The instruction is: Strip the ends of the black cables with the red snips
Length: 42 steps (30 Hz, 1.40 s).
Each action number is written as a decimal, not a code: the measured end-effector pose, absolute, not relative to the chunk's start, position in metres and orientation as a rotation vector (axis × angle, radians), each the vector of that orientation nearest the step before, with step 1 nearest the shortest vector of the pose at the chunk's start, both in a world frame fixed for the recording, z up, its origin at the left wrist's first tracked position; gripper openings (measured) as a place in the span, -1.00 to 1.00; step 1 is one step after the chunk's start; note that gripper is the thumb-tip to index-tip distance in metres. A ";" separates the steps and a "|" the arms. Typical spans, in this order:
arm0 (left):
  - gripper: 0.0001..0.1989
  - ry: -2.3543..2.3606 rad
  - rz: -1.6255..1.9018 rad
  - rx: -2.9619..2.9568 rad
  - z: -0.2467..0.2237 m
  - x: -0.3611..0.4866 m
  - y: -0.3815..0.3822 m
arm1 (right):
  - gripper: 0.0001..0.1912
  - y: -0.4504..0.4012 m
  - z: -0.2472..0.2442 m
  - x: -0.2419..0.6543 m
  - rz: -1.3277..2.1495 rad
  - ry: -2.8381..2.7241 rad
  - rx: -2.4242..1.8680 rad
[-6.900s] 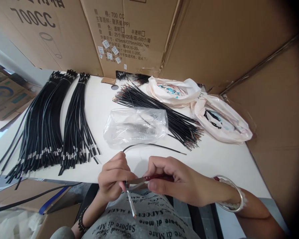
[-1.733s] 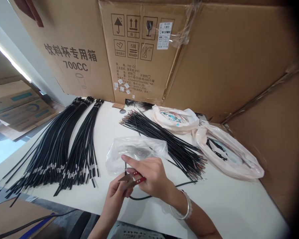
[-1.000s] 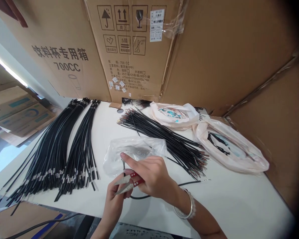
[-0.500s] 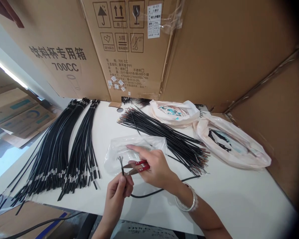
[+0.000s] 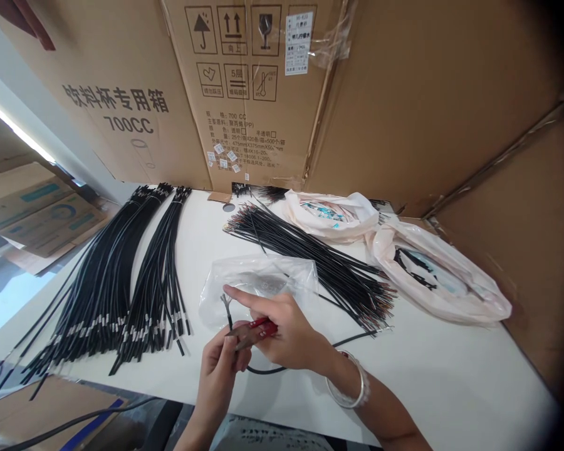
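My left hand (image 5: pixel 224 360) pinches a black cable (image 5: pixel 230 321) near its end, which points up and shows frayed, stripped strands. Red-handled snips (image 5: pixel 258 333) are gripped in my right hand (image 5: pixel 286 329), their blades lying against the cable just above my left thumb. My right index finger is stretched out toward the frayed strands. The rest of the cable curves below my hands and off to the right. Beneath both hands lies a clear plastic bag (image 5: pixel 214 282) on the white table (image 5: pixel 432 382).
Black cable bundles with pale-banded ends (image 5: pixel 103 282) lie at left. A bundle with stripped ends (image 5: pixel 310 257) lies behind my hands. Two white bags of small parts (image 5: pixel 479 300) stand at right. Cardboard (image 5: pixel 404 94) walls the back and right side.
The snips have turned and moved down and left, closer to my left thumb, and their blades have come together. My right index finger has moved left to the cable's frayed tip.
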State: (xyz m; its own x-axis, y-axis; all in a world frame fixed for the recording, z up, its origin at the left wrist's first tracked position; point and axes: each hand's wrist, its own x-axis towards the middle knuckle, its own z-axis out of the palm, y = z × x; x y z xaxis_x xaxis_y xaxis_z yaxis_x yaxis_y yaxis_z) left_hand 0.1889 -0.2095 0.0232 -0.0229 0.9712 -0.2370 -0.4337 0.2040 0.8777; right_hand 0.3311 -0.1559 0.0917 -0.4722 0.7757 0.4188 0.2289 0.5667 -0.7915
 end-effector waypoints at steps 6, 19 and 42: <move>-0.46 1.004 1.280 0.771 0.021 0.188 -0.210 | -0.63 -0.157 0.093 0.330 0.667 -1.953 -0.853; -0.45 1.112 1.197 1.217 0.018 0.184 -0.212 | -0.83 -0.155 0.099 0.340 0.390 -2.094 -0.854; -0.50 0.791 1.274 0.768 0.023 0.194 -0.216 | -0.81 -0.132 0.081 0.343 1.274 -1.783 -0.688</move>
State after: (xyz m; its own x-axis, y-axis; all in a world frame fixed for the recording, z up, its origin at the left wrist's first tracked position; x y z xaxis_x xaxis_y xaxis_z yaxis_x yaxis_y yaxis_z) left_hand 0.1943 -0.2162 0.0235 0.1180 0.9896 -0.0827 -0.5129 0.1320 0.8482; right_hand 0.3431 -0.1323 0.0812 -0.5142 0.8018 0.3045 -0.0282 0.3391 -0.9403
